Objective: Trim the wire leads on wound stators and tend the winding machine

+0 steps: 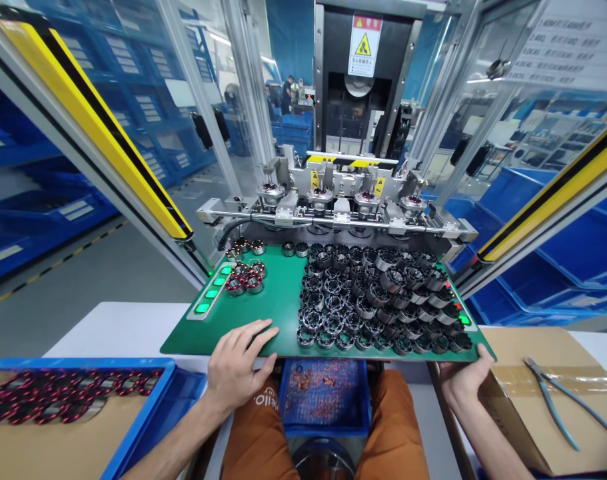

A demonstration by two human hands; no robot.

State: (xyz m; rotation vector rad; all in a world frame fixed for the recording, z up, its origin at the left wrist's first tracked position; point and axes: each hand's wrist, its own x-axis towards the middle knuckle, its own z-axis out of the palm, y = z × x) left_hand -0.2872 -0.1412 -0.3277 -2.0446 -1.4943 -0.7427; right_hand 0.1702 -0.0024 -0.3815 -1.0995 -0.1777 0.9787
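My left hand [243,360] lies palm down over the front edge of the green tabletop [278,313], its fingers stretched out and nothing in them. At the front right corner, my right hand [464,379] holds the tabletop's edge, thumb on the corner and the other fingers mostly hidden beneath. Dark, slotted motor stator cores [333,325] stand in rows on the right half, some stacked in a second layer. On the left half sits a small group of stators wound with copper wire [245,278], with reddish ends.
Behind the tabletop is a winding machine [340,200] with several heads. Wound stators fill part of a blue tray [170,393] at left. Pliers [558,400] lie on cardboard at right. A blue bin [326,427] with copper scraps sits below. Yellow posts [128,173] flank both sides.
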